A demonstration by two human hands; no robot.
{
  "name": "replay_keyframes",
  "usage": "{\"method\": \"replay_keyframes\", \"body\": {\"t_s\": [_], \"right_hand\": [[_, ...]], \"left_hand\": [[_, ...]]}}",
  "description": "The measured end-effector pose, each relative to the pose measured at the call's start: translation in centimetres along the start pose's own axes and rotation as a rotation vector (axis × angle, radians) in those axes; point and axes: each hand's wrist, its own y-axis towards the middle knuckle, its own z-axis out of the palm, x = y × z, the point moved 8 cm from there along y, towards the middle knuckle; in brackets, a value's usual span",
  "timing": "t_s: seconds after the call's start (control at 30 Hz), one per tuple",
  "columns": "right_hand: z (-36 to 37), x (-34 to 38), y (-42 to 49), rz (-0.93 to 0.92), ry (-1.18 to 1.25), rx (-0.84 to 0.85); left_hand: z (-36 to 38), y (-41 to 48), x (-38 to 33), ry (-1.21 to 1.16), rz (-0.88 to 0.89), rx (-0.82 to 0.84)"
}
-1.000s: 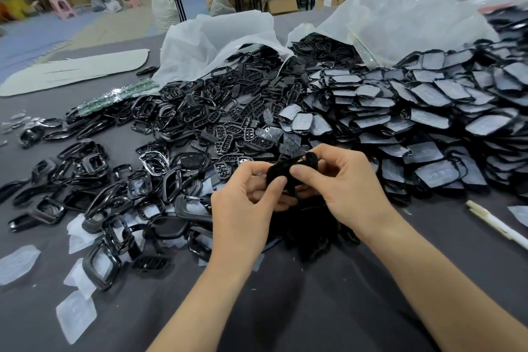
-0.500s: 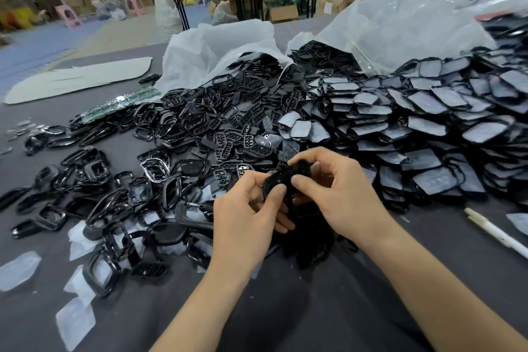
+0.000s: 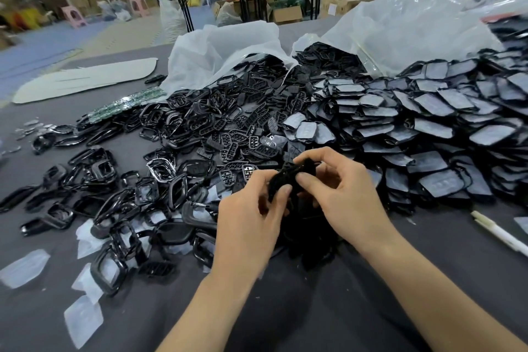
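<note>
Here both hands meet low over the table [image 3: 285, 320], close together, and each one pinches the same small black part [image 3: 288, 177]. The left hand [image 3: 251, 217] takes the near end between the thumb and the curled forefinger. The right hand [image 3: 347, 194] takes the far end, with the thumb below and the fingers bent over the top. So the part is in the air between the two thumbs, not on the table.

I think this double grip is chosen because two pieces must be pressed together, or because the part must be turned for a check; one hand steadies and the other works. It is held in front of the body, probably so that the eyes see it well.

The stock seems arranged for a short reach. The frames [image 3: 114, 208] lie to the left of the left hand, the pads [image 3: 243, 140] just beyond both hands, and the covers [image 3: 428, 134] spread to the right of the right hand. Pieces of film [image 3: 83, 320] lie beside the left forearm.

Much is hard to read. The part is blurred and is black against a black heap [image 3: 308, 237] directly under the hands, so I cannot tell its shape, nor whether it is one piece or two. The right fingers hide its far end. The pen [image 3: 500, 234], right of the right forearm, is cut off by the edge. The bags [image 3: 228, 48] beyond the piles cover what is inside them.
</note>
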Motion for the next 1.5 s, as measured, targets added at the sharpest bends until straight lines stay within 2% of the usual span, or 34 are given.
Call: {"method": "replay_keyframes", "body": {"t_s": [0.1, 0.17, 0.33, 0.4, 0.63, 0.9, 1.23, 1.33, 1.43, 1.5], "right_hand": [[-0.6, -0.7, 0.3, 0.038, 0.019, 0.002], [-1.4, -1.5, 0.8, 0.057, -0.073, -0.028], [-2.5, -1.8, 0.9, 0.047, -0.369, -0.13], [-2.4, -1.5, 0.8, 0.02, -0.426, -0.149], [-2.6, -1.4, 0.9, -0.019, -0.494, -0.178], [-3.2, -1.1, 0.9, -0.071, -0.425, -0.257], [-4.1, -2.0, 1.4, -0.021, -0.302, -0.278], [-4.4, -1.7, 1.3, -0.026, -0.246, -0.309], [-4.6, -0.8, 1.1, -0.066, -0.218, -0.313], [-3.8, 0.4, 0.9, -0.167, -0.209, -0.235]], "left_hand": [[-1.2, 0.3, -1.8, 0.219, 0.175, -0.045], [-2.2, 0.8, -1.5, 0.27, 0.19, -0.091], [-6.6, 1.8, 3.3, 0.245, -0.116, -0.317], [-7.5, 1.8, 4.8, 0.27, -0.2, -0.34], [-6.0, 1.6, 8.3, 0.512, -0.468, -0.003], [-5.7, 1.4, 8.9, 0.542, -0.486, 0.206], [-6.0, 1.7, 7.1, 0.608, -0.347, 0.19], [-7.0, 2.4, 6.2, 0.544, -0.262, 0.045], [-8.1, 2.4, 3.0, 0.28, -0.125, -0.241], [-6.5, 1.8, 0.9, 0.154, -0.053, -0.269]]}}
